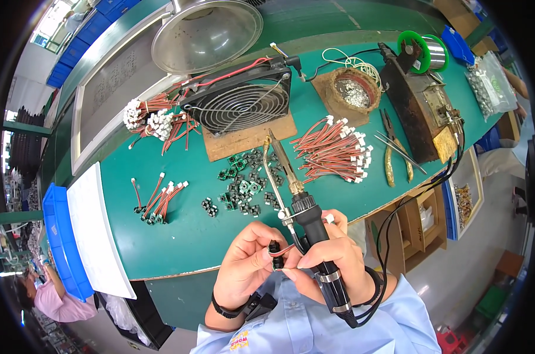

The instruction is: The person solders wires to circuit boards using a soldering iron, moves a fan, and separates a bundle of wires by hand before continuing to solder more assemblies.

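Observation:
My left hand (245, 259) pinches a small black component (275, 252) between thumb and fingers, close to my body at the table's near edge. In my right hand (345, 256) is a black soldering iron (310, 215) with a thin metal tube clamped along its side; its tip points away from me, over the table. A short red-and-black wire runs from the component toward my right fingers, and a white connector (329, 218) sticks out above them. Beyond my hands lie loose small black and green components (244, 189). Finished-looking wired pieces (161, 203) lie to the left.
A fan (244, 97) on a board stands at the back, beside bundled wires (155, 121). Right of it are more wires (332, 150), a solder pot (353, 94), pliers (391, 147), tweezers (400, 152), a soldering station (421, 100) and a solder spool (435, 53). Black cables (391, 221) hang at right.

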`<state>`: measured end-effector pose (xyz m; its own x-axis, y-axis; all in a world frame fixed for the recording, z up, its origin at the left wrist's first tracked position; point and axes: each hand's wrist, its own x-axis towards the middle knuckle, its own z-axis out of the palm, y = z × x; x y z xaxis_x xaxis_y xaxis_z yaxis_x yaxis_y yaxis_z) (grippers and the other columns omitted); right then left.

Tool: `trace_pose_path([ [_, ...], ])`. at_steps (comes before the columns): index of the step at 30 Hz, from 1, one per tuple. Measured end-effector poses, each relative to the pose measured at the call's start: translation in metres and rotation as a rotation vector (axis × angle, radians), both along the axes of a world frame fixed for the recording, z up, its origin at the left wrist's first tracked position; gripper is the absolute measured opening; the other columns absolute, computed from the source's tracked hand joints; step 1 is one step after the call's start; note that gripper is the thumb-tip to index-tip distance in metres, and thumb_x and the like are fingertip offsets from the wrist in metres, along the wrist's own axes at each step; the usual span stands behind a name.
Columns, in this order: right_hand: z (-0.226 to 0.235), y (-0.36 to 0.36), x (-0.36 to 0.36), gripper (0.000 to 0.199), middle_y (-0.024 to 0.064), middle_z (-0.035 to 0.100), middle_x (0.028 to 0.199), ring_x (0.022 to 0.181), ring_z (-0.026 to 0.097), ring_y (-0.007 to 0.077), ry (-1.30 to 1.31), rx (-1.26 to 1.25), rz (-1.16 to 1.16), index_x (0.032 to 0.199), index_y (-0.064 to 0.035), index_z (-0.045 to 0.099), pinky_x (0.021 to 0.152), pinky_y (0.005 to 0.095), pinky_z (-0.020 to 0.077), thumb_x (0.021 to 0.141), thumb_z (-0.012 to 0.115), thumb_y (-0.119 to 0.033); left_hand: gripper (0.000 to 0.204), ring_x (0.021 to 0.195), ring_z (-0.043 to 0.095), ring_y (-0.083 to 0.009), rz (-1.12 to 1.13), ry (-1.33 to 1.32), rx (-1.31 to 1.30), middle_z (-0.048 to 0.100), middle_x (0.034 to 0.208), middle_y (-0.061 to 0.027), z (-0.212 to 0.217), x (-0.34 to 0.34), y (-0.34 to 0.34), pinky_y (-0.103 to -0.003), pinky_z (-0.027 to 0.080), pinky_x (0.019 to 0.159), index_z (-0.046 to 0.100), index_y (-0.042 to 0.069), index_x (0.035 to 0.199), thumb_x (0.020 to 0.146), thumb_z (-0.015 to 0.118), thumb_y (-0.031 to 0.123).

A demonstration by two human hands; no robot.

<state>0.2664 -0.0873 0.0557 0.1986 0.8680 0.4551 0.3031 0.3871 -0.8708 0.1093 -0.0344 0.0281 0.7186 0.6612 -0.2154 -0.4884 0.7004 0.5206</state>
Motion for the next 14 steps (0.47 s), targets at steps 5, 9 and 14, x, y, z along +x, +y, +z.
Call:
trace_pose_path([
  [5,0.0008,0.0001,0.0002,0.039,-0.0025,0.062,0.08,0.065,0.051,0.0186,0.008,0.001,-0.01,0.093,-0.0115,0.055,0.088,0.0422,0.033,0.062,0.074,0.002,0.018,0.086,0.055,-0.0161,0.002,0.024,0.004,0.056,0.095,-0.0092,-0.0005,-0.0001,-0.0005,-0.028,0.044,0.072,0.048,0.003,0.101,0.091,0.058,0.014],
  [9,-0.0017,0.0,0.0011,0.039,-0.0023,0.062,0.08,0.064,0.051,0.0189,0.008,-0.005,0.008,0.093,-0.0112,0.055,0.088,0.0424,0.033,0.062,0.074,0.002,0.018,0.084,0.055,-0.0163,0.016,0.035,0.006,0.056,0.094,-0.0095,0.0009,0.0017,-0.0011,-0.028,0.044,0.071,0.047,0.003,0.101,0.091,0.058,0.014],
  [14,-0.0018,0.0002,0.0019,0.04,-0.0017,0.063,0.084,0.063,0.05,0.0192,0.003,0.0,-0.001,0.094,-0.0111,0.055,0.088,0.042,0.0331,0.062,0.075,0.002,0.018,0.084,0.055,-0.0168,0.028,0.059,0.038,0.056,0.094,-0.0099,0.0023,0.0025,-0.0011,-0.028,0.044,0.07,0.047,0.003,0.101,0.091,0.057,0.013],
])
